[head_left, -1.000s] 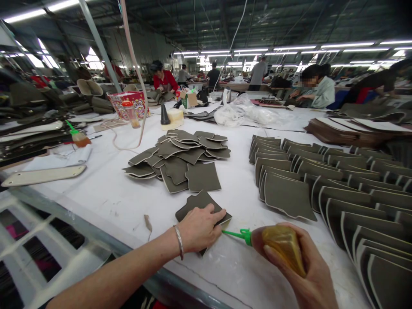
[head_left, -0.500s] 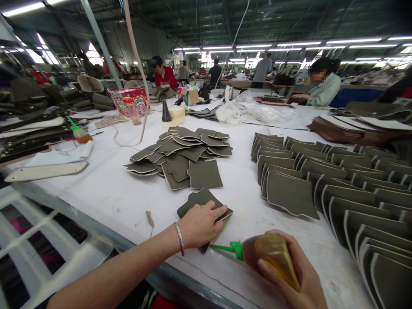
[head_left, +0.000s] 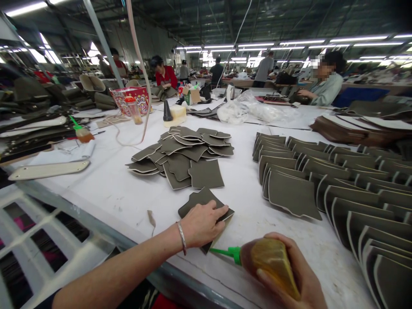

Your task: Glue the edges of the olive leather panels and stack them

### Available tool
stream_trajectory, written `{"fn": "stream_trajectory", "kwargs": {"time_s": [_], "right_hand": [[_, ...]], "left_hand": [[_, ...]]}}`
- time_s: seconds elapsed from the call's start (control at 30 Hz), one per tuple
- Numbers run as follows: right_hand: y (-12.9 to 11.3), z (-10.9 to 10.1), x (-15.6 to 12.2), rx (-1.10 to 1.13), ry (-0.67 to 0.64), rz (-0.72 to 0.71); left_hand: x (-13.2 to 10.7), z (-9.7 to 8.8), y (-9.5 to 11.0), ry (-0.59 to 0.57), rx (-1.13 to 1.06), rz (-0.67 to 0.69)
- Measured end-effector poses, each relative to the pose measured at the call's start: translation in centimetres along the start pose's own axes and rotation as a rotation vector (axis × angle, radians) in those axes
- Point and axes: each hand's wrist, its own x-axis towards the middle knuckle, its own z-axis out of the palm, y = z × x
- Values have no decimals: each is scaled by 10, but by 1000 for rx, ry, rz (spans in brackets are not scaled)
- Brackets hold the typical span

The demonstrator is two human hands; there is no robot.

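Pointing left along its long axis, the bottle [head_left: 272,262] fills the curled right hand [head_left: 298,274] — left hand [head_left: 203,225] half-open on a panel [head_left: 200,198].

a factory workshop: strip lights [head_left: 302,42] under a metal roof [head_left: 289,19], workers [head_left: 168,76] at tables [head_left: 106,189], rows of cut pieces [head_left: 291,193].

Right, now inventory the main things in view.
Flat pale-edged panel: at least one, dark olive, front
Heaped flat panels: many, dark olive, middle
Overlapping flat panels: many, dark olive, right
Nozzled squeeze bottle: one, amber and green, front
Second nozzled bottle: one, amber and green, left
Tapered cone: one, black, behind heaped panels
Crumpled plastic: one mound, clear, back
Patterned container: one, red, back left
Left hand: one, on front panel
Right hand: one, around front bottle
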Motion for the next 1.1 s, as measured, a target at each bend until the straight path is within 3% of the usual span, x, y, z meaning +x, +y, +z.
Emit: {"fn": "stream_trajectory", "kwargs": {"time_s": [0.07,0.3,0.5,0.63,0.73,0.83,1.0,1.1], "right_hand": [[1,-2,5,5,-27,-16],[7,-22,35,-130,153,-67],[10,-21,29,-109,53,-79],[10,-22,34,-110,132,-78],[10,-22,34,-96,102,-49],[14,-21,31,2,41,28],[30,-21,40,399,103,190],[39,-22,49,448,108,204]], "left_hand": [[1,0,0,-9,-5,-6],[2,-1,1,-9,-22,-14],[3,-2,1,-20,-30,-13],[4,-1,1,-12,-42,-17],[4,-1,1,-5,-57,-12],[3,-2,0,-6,-86,-10],[6,-3,-8,1,-222,13],[8,-4,-13,-4,-334,37]]}}
